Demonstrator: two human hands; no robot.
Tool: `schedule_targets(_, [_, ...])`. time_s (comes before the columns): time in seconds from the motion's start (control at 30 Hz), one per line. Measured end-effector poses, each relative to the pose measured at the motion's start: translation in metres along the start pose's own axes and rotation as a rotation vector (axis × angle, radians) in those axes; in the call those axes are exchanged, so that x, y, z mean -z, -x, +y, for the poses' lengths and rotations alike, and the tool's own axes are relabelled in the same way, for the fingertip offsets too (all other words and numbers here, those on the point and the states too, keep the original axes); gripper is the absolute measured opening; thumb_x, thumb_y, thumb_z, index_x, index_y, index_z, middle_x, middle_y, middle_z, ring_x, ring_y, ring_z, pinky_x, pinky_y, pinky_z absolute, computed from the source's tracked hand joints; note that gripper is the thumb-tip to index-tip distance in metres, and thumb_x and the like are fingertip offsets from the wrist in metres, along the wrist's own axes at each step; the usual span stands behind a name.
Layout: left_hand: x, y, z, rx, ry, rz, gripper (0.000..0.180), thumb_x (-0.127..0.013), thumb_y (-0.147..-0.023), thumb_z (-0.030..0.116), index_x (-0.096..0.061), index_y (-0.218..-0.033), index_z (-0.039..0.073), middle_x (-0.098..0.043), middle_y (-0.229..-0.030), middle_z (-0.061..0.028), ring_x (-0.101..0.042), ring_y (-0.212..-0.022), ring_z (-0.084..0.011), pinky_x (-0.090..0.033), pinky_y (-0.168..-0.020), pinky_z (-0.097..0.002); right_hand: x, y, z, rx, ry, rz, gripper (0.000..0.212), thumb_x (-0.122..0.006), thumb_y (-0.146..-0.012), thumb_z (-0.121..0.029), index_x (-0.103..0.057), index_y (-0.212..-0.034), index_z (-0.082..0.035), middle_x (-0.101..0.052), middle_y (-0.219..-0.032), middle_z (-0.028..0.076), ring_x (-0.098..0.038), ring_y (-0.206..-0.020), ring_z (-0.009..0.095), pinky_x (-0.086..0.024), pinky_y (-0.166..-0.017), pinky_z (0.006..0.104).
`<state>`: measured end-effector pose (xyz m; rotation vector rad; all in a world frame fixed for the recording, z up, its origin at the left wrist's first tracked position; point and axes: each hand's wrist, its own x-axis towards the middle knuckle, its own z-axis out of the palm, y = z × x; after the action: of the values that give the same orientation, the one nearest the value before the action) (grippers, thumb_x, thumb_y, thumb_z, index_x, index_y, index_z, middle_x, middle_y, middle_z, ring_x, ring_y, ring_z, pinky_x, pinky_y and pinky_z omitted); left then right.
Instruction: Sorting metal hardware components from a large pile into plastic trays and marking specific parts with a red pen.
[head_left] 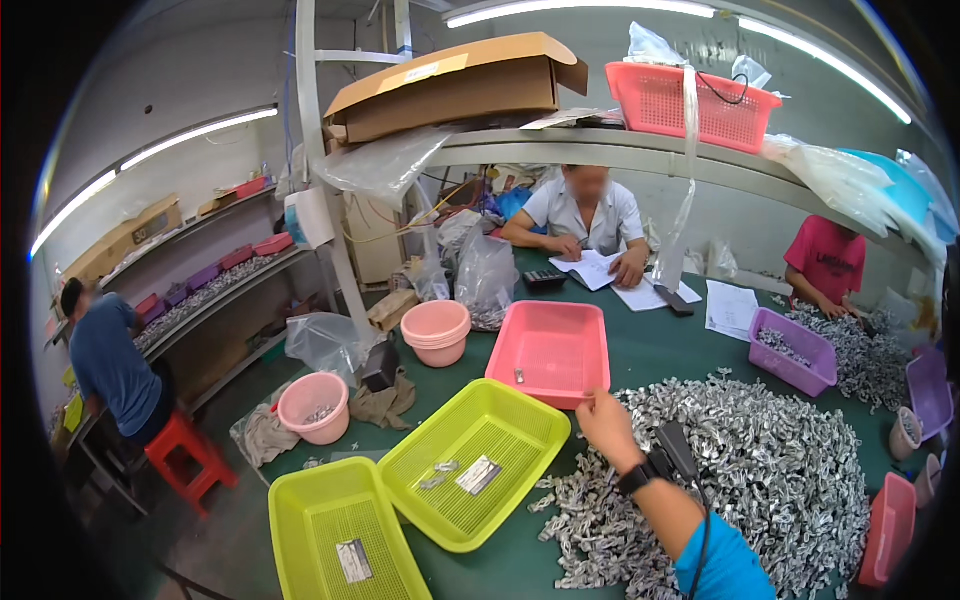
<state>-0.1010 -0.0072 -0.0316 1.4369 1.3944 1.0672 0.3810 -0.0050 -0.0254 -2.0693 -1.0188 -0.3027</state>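
Note:
My right hand (608, 432) reaches in from the lower right, a dark band on its wrist. Its fingers are closed at the near right corner of a pink plastic tray (548, 318), apparently pinching the rim. One small metal piece (519, 376) lies inside that tray. Just nearer is a lime-green mesh basket (545, 440) holding a few metal pieces (440, 470) and a label card (479, 475). Beneath and beside my forearm spreads a large heap of silvery metal parts (760, 450). A black device with a cord (677, 450) runs by my wrist. My left hand is out of view.
A second green basket (290, 510) stands at near left, with pink bowls (436, 325) farther back. Across the green table a person (590, 215) sits over papers; another (825, 262) works at right beside a purple basket (793, 350). A shelf (560, 147) crosses overhead.

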Motion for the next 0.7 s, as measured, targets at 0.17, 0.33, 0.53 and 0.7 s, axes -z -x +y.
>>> schedule_targets(0.17, [-0.013,-0.001,0.014,0.067,0.029,0.013,0.025,-0.047,-0.078,0.017,-0.049,-0.092,-0.004,-0.052,-0.081,-0.0064,-0.045,-0.073,-0.0126,-0.037,-0.063,-0.0233,-0.020,-0.042,0.035,0.466,0.484,-0.137,0.033,-0.053,-0.058,-0.011,-0.050,-0.091,-0.011,-0.053,-0.082,0.012,-0.046,-0.085,0.030,-0.040,-0.067,0.0346])
schedule_targets(0.33, [-0.020,-0.007,0.013,0.170,0.058,0.060,0.024,-0.048,-0.078,0.015,-0.049,-0.093,-0.003,-0.052,-0.083,-0.0057,-0.046,-0.073,-0.0128,-0.037,-0.063,-0.0232,-0.025,-0.097,0.057,0.358,0.724,-0.646,0.018,-0.048,-0.061,-0.011,-0.060,-0.073,-0.014,-0.058,-0.072,0.007,-0.050,-0.083,0.026,-0.029,-0.081,0.0432])
schedule_targets(0.53, [-0.026,-0.017,0.013,0.175,0.014,0.092,0.023,-0.048,-0.078,0.014,-0.049,-0.092,-0.003,-0.053,-0.083,-0.0059,-0.046,-0.073,-0.0126,-0.037,-0.063,-0.0233,0.002,-0.120,0.082,0.295,0.568,-0.207,0.019,-0.048,-0.066,-0.015,-0.058,-0.081,-0.011,-0.057,-0.080,0.010,-0.052,-0.081,0.025,-0.025,-0.084,0.0457])
schedule_targets(0.7, [-0.031,-0.015,0.012,0.191,0.044,0.097,0.023,-0.048,-0.078,0.015,-0.049,-0.092,-0.004,-0.053,-0.082,-0.0064,-0.046,-0.072,-0.0129,-0.037,-0.063,-0.0235,-0.054,-0.099,0.040,0.066,0.283,-0.406,0.026,-0.046,-0.062,-0.008,-0.052,-0.086,-0.002,-0.055,-0.078,0.018,-0.053,-0.075,0.034,-0.040,-0.068,0.0411])
